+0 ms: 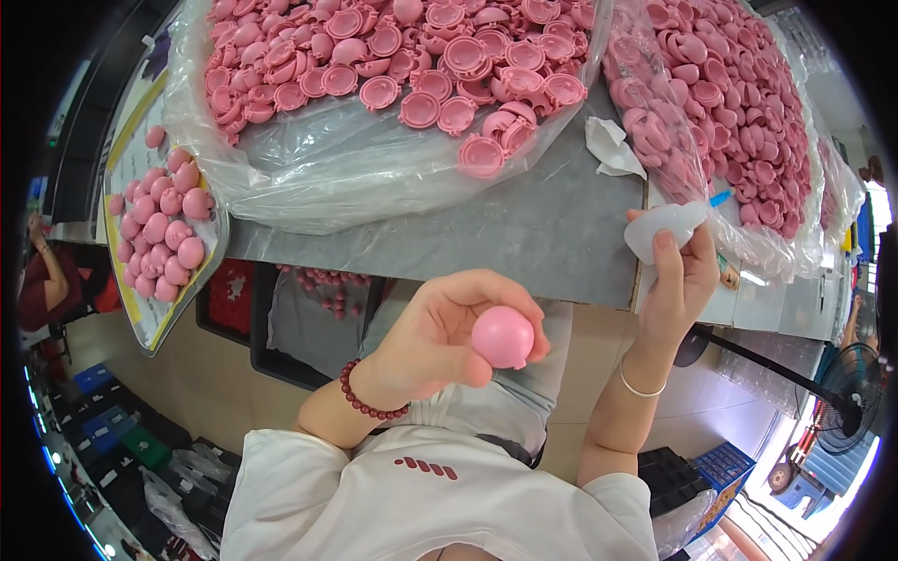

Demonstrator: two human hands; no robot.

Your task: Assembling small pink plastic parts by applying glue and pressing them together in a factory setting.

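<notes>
- Pink plastic ball (pixel 502 337), closed and round, pinched between thumb and curled fingers of the left hand (pixel 440 332), just below the grey table edge (pixel 524 252), near picture centre.
- Dark red bead bracelet (pixel 367 395) on the left wrist, at 7 o'clock from the ball.
- Right hand (pixel 678 280) at 3 o'clock from the ball, fingers wrapped tight around a small white squeeze bottle (pixel 662 227) with a blue tip (pixel 718 197), thumb pressed along its side; thin bangle (pixel 641 385) on that wrist.
- Heaped pink half-shells in a clear plastic bag (pixel 309 168) at 12 o'clock, spread over the table.
- Second clear bag of pink shells (pixel 739 103) at 1 o'clock, just behind the bottle.
- Crumpled white tissue (pixel 610 145) between the two bags.
- Tray (pixel 150 332) of finished pink balls at 9 o'clock, well apart from both hands.
- Standing fan (pixel 847 397) on the floor at 4 o'clock.
</notes>
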